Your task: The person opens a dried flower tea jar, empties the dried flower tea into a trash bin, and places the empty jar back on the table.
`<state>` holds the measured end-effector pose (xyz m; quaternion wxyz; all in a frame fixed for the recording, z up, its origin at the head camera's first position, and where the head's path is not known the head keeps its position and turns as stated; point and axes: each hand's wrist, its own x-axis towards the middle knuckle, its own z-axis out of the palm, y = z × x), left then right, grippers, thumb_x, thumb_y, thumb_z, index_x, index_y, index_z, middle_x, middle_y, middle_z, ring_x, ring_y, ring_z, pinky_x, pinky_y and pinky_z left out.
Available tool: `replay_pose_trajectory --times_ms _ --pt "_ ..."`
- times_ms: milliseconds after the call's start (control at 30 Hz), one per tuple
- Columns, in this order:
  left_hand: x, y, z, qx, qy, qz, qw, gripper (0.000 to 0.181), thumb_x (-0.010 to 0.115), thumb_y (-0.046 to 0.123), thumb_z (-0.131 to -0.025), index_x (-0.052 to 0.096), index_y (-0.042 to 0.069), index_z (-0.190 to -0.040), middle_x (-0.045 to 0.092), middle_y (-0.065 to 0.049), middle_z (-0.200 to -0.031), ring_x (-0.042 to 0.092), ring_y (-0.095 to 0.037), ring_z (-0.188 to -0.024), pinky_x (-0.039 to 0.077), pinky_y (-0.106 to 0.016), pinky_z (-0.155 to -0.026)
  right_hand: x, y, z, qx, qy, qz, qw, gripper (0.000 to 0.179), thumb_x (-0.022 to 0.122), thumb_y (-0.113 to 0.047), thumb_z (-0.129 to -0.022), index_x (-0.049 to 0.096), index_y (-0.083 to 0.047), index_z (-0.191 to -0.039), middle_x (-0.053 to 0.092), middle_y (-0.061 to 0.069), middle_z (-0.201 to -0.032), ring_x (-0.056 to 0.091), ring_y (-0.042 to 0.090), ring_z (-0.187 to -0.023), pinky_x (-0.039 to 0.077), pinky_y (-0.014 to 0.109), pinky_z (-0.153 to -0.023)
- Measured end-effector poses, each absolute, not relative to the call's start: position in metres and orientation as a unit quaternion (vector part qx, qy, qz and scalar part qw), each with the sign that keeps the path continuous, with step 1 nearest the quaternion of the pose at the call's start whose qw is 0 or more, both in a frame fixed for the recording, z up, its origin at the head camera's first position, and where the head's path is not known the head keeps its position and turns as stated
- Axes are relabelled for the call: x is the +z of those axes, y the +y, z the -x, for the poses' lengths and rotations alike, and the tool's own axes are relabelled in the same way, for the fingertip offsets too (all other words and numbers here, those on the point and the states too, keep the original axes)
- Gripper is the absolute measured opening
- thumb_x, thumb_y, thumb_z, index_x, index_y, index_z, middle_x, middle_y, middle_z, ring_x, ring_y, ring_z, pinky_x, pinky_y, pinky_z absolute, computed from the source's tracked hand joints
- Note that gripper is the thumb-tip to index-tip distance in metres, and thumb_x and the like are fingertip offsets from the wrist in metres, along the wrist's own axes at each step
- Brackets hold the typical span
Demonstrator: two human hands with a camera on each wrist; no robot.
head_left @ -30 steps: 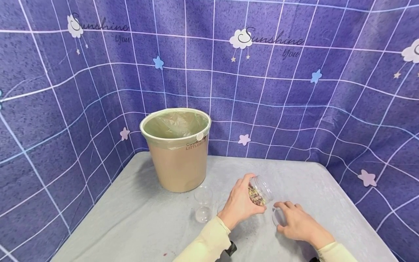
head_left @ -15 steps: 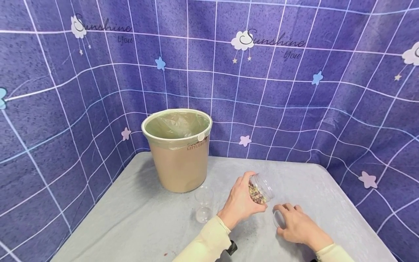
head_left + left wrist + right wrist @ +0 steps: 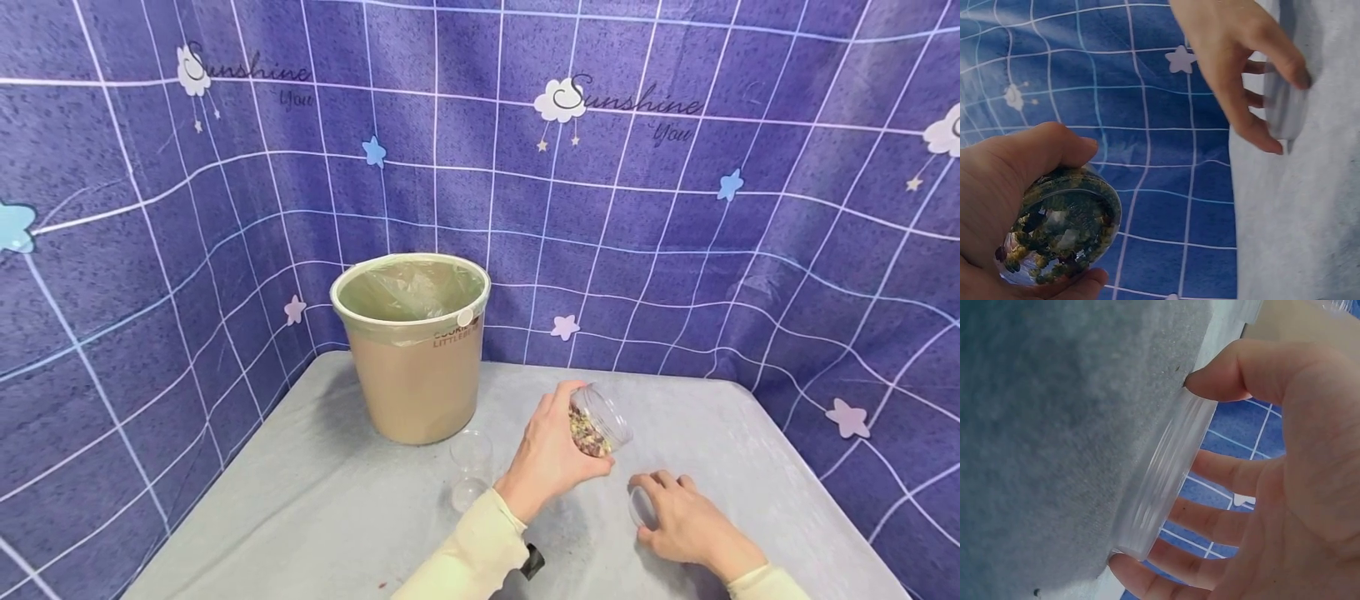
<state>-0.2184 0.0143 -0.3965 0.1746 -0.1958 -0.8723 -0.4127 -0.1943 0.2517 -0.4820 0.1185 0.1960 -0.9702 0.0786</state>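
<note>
My left hand (image 3: 551, 454) grips a clear jar (image 3: 602, 421) above the table, tilted with its mouth toward the right. A dried mix (image 3: 587, 433) of yellow, green and dark red bits rests in its lower part. In the left wrist view, the round base of the jar (image 3: 1069, 225) shows between thumb and fingers. Lower and to the right, my right hand (image 3: 686, 521) holds a clear round lid (image 3: 642, 507) by its edge, close over the table. The right wrist view shows thumb and fingers on opposite sides of the ridged lid (image 3: 1160, 481).
A beige bin (image 3: 412, 379) lined with a green bag stands at the back left. A clear, empty-looking container (image 3: 470, 471) stands in front of it. The grey table (image 3: 300, 508) meets a blue patterned curtain (image 3: 637, 275). Small dark crumbs dot the cloth.
My left hand has raised the tilted jar slightly, away from the table and the lid. My right hand stays nearly in place on the lid. The head view has shifted a little.
</note>
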Motion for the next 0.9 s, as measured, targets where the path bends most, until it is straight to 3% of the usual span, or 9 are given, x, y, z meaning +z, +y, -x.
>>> replay_pose_trajectory --times_ms 300,600,900 --pt "-0.37 0.003 0.215 -0.412 -0.867 0.197 0.2 0.101 0.095 0.035 -0.062 0.043 0.03 -0.147 0.059 -0.003 -0.128 0.063 -0.02 -0.108 0.053 -0.035 -0.09 -0.478 0.251 0.197 0.086 -0.972 -0.193 0.107 0.064 0.085 -0.035 -0.07 0.065 -0.015 -0.128 0.066 0.008 -0.115 0.061 0.035 -0.094 0.054 0.053 -0.081" --pt "-0.348 -0.012 0.21 -0.41 -0.869 0.186 0.205 0.103 0.096 0.036 -0.062 0.04 0.032 -0.148 0.058 -0.002 -0.127 0.063 -0.022 -0.109 0.054 -0.039 -0.091 -0.467 0.248 0.202 0.093 -0.966 -0.198 0.141 0.066 0.085 -0.039 -0.073 0.065 -0.013 -0.13 0.067 0.008 -0.117 0.063 0.037 -0.1 0.054 0.055 -0.086" --pt "-0.334 -0.028 0.207 -0.394 -0.869 0.189 0.232 0.097 0.095 0.038 -0.063 0.047 0.018 -0.145 0.058 -0.003 -0.124 0.061 -0.021 -0.109 0.054 -0.038 -0.092 -0.452 0.238 0.21 0.101 -0.96 -0.21 0.155 0.064 0.083 -0.039 -0.077 0.063 -0.015 -0.133 0.067 0.008 -0.119 0.062 0.036 -0.103 0.053 0.054 -0.088"
